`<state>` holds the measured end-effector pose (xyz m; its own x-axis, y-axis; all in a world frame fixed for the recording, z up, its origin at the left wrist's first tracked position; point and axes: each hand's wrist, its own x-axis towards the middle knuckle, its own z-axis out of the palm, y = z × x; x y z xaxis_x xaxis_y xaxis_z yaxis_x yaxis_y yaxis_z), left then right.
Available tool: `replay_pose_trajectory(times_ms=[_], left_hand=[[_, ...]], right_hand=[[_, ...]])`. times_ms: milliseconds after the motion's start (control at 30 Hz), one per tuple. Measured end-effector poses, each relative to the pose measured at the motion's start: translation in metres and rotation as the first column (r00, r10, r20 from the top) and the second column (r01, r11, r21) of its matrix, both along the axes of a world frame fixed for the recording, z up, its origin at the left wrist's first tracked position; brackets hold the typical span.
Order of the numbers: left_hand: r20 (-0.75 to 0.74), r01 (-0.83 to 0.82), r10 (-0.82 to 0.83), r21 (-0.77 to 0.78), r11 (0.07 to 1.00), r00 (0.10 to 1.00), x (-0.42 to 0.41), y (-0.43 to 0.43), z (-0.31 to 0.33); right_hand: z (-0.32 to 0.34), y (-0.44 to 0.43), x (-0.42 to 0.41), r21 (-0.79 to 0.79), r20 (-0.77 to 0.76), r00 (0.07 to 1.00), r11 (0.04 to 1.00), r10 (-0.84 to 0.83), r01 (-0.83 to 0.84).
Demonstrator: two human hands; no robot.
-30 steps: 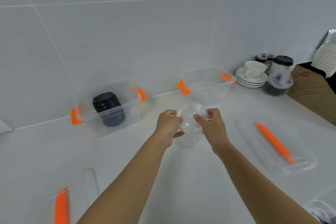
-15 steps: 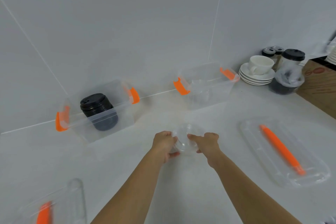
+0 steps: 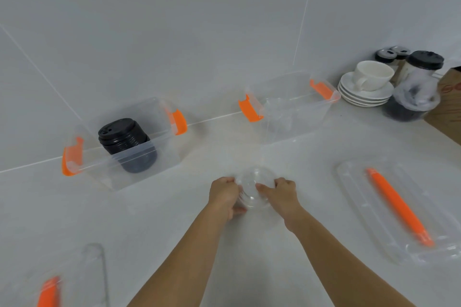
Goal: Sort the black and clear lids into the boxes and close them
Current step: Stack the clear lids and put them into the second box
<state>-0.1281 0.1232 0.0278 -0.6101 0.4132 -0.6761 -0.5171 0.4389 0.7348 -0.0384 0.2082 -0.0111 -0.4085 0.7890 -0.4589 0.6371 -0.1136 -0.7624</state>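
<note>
Both hands hold a stack of clear lids [image 3: 254,188] over the white counter in the middle of the view. My left hand [image 3: 224,193] grips its left side and my right hand [image 3: 282,190] its right side. To the left stands an open clear box [image 3: 159,154] with orange latches, and a stack of black lids [image 3: 123,141] sits inside it. A second open clear box [image 3: 309,112] with orange latches stands at the back right, with some clear lids faintly visible inside. Two clear box covers with orange handles lie flat: one at the right [image 3: 399,209], one at the bottom left [image 3: 62,281].
In the far right corner are a white cup on stacked saucers [image 3: 369,82], jars with black lids [image 3: 421,77] and a brown cardboard box [image 3: 449,104]. A white tiled wall runs behind the boxes.
Both hands have come back toward me and lower with the clear lids, away from the right box. The view has tilted up a little.
</note>
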Motion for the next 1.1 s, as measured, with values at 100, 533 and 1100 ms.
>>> replay_pose_trajectory(times_ms=[100, 533, 1100], left_hand=[[0.068, -0.008, 0.008, 0.002, 1.0, 0.998, -0.004, 0.0, 0.002], [0.212, -0.019, -0.002, 0.099, 0.995, 0.977, -0.022, -0.018, 0.01], [-0.079, 0.101, -0.078, 0.352, 0.93, 0.994, -0.056, -0.018, 0.08]], right_hand=[[0.004, -0.001, -0.002, -0.031, -0.051, 0.999, 0.999, 0.006, -0.008], [0.031, -0.003, -0.011, -0.214, -0.317, 0.937, 0.974, -0.145, 0.078], [0.106, 0.001, -0.036, -0.126, -0.54, 0.835, 0.991, -0.11, 0.049]])
